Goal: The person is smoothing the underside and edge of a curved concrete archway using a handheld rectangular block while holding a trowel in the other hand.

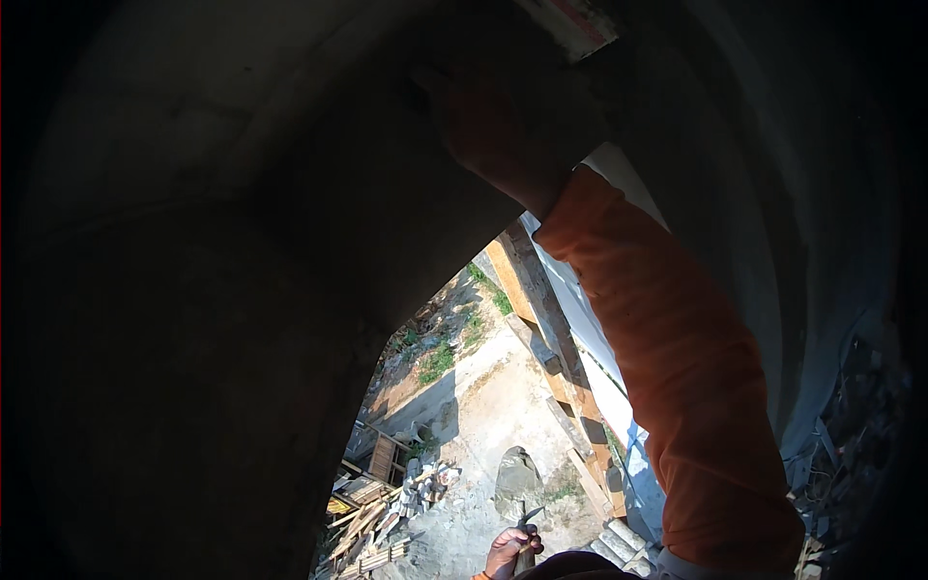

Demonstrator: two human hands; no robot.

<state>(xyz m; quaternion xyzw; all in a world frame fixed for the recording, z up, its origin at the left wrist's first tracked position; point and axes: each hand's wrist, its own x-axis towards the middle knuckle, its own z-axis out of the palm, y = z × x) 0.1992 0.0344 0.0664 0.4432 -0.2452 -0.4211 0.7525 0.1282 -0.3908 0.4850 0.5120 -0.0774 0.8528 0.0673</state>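
My right arm, in an orange sleeve, reaches up and across to a dark, flat surface (319, 251) in deep shadow. At its end my right hand (488, 130) lies against or close to that surface. Its fingers are lost in the dark, so I cannot tell whether they hold anything. Low in the middle, my left hand (506, 553) is closed around a small hand tool (529, 518) with a dark, pointed head. The exact kind of tool does not show. Above my right hand, a pale strip with a reddish line (575, 27) juts in from the top.
Far below is sunlit ground (483, 406) with a dark round patch (517, 474). Wooden beams (556, 338) run down beside my right sleeve. Scrap timber (362, 527) and rubble (425, 483) lie at the lower left. A pale sheet (638, 179) hangs behind my arm.
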